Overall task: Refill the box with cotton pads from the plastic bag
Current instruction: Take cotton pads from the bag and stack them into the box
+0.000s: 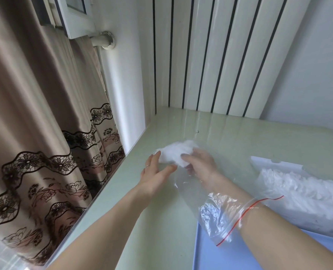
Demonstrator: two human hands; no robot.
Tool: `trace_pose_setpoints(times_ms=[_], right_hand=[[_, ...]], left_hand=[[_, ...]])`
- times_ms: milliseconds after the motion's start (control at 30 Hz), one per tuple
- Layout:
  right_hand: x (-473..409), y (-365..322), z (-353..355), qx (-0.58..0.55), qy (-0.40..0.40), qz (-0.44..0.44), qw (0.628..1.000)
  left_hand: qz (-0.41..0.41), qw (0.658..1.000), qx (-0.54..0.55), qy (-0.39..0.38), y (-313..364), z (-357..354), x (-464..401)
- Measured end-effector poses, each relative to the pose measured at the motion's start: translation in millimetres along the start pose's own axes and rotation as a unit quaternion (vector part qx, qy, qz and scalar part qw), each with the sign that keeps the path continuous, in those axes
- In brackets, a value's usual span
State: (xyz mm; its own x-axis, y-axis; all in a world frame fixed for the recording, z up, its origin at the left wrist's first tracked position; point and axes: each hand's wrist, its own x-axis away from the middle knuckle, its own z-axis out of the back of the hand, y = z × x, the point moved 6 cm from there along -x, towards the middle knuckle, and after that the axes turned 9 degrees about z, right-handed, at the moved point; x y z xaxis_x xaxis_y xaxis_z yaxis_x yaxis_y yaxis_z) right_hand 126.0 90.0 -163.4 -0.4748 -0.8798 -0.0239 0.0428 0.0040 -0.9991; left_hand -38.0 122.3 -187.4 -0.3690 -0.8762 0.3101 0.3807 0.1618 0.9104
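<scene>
Right hand reaches deep inside the plastic bag, fingers curled around a clump of cotton pads at its closed end, mid-bench. Left hand, fingers spread, steadies the bag from outside. The box waits by the bench's right edge; withdrawing could drag the clinging bag or shed pads.

Left grip spread flat; right grip curled, both forearms extended.
</scene>
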Motion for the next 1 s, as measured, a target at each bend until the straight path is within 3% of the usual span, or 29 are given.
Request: trace_pose_setpoints(times_ms=[233,600,733,833,933,1000], right_hand=[[4.3,-4.7,3.2,0.041,0.029,0.0,0.999],[79.1,-2.9,65.3,0.06,-0.016,-0.027,0.998],[130.1,-15.1,98.9,0.009,-0.101,-0.055,0.993],[153.1,-26.3,121.3,0.007,-0.114,-0.057,0.992],[166.2,-39.9,130.1,0.021,-0.113,-0.048,0.992],[171.5,-45.4,136.7,0.025,-0.098,-0.056,0.993]], left_hand=[[0.009,0.999,-0.037,0.011,-0.6,-2.3,-1.3],[0.037,0.987,-0.143,0.059,10.4,-3.1,10.0],[0.053,0.981,-0.175,0.061,11.1,-1.5,12.2],[0.071,0.968,-0.219,0.101,23.6,-1.5,16.3],[-0.019,0.936,-0.316,0.152,59.4,-16.1,41.2],[-0.128,0.928,-0.328,0.123,85.7,-38.1,64.1]])
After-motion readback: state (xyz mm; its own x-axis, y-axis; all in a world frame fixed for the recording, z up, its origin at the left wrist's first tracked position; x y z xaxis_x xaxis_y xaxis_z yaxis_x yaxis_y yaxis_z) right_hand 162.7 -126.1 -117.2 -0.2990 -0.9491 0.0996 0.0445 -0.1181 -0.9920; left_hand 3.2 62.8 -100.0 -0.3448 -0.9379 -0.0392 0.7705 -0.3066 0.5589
